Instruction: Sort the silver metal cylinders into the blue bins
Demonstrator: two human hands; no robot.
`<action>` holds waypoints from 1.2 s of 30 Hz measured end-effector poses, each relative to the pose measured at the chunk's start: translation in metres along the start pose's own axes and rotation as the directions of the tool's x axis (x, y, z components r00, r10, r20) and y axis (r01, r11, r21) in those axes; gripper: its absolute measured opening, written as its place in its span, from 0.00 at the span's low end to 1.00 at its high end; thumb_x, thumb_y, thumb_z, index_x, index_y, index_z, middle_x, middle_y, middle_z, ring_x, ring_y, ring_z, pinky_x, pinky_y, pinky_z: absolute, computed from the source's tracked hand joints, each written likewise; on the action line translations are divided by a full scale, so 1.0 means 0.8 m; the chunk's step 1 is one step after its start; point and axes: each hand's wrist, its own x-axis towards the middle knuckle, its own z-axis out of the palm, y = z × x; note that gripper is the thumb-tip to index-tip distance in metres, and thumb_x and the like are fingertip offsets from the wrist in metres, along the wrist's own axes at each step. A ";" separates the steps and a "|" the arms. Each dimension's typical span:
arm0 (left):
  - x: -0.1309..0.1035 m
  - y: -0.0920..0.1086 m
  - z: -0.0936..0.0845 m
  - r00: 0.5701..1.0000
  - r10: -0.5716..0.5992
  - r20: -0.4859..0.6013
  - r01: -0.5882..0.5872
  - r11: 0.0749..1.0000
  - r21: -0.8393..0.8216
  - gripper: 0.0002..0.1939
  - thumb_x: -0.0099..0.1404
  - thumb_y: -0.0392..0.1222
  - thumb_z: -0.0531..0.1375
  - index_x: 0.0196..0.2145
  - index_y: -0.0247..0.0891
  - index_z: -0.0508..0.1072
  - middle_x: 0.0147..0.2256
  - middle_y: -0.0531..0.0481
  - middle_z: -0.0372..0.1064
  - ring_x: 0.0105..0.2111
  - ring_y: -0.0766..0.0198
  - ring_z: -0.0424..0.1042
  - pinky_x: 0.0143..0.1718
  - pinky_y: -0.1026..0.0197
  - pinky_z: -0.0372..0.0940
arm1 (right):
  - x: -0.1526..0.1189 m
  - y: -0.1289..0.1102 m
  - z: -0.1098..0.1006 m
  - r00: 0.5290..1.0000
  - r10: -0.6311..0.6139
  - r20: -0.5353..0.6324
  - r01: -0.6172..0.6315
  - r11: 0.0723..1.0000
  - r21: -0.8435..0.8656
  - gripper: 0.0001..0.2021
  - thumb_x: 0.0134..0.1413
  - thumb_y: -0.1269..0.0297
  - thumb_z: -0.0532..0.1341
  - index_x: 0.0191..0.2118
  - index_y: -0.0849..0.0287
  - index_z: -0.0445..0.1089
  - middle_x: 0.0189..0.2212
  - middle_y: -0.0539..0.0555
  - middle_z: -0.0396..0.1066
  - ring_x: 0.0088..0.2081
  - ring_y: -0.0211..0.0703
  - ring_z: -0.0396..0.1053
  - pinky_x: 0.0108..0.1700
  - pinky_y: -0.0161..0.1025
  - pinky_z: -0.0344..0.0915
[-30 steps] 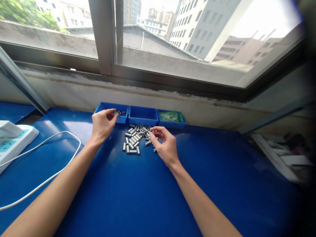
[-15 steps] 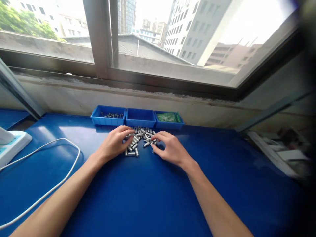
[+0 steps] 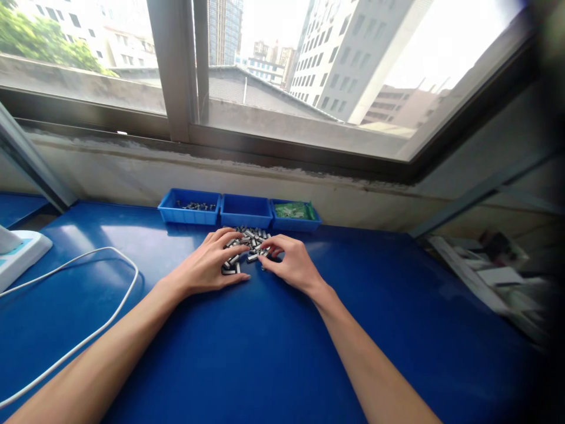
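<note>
A pile of short, silvery metal cylinders (image 3: 252, 238) lies on the blue table, just in front of the bins. My left hand (image 3: 212, 260) rests at the pile's left side, its fingers spread over some pieces and its thumb stretched along the near edge. At the right side, my right hand (image 3: 291, 264) is bent toward the pile with thumb and index finger apart. Its fingertips touch or nearly touch pieces there; whether one lies between them is hard to make out. Both hands partly hide the pile.
Three blue bins stand behind the pile: the left bin (image 3: 189, 216) holds small screw-like parts, the middle bin (image 3: 246, 220) shows a bare floor, the right bin (image 3: 295, 224) holds a green bag (image 3: 293, 210). A white cable (image 3: 132, 282) curves across the table's left side.
My left hand has spread its fingers wider, with the thumb moved down to the pile's near edge. My right hand has shifted left, closer to the pieces, its fingers drawn nearer together.
</note>
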 end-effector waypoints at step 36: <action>0.007 0.011 0.005 0.993 0.046 -0.110 -0.051 0.998 -0.044 0.10 0.68 0.43 0.60 0.43 0.45 0.80 0.54 0.44 0.70 0.59 0.49 0.62 0.58 0.43 0.63 | 0.000 0.006 -0.011 0.997 0.029 0.077 -0.026 0.999 -0.046 0.07 0.49 0.71 0.65 0.37 0.58 0.76 0.32 0.51 0.77 0.33 0.40 0.72 0.36 0.35 0.66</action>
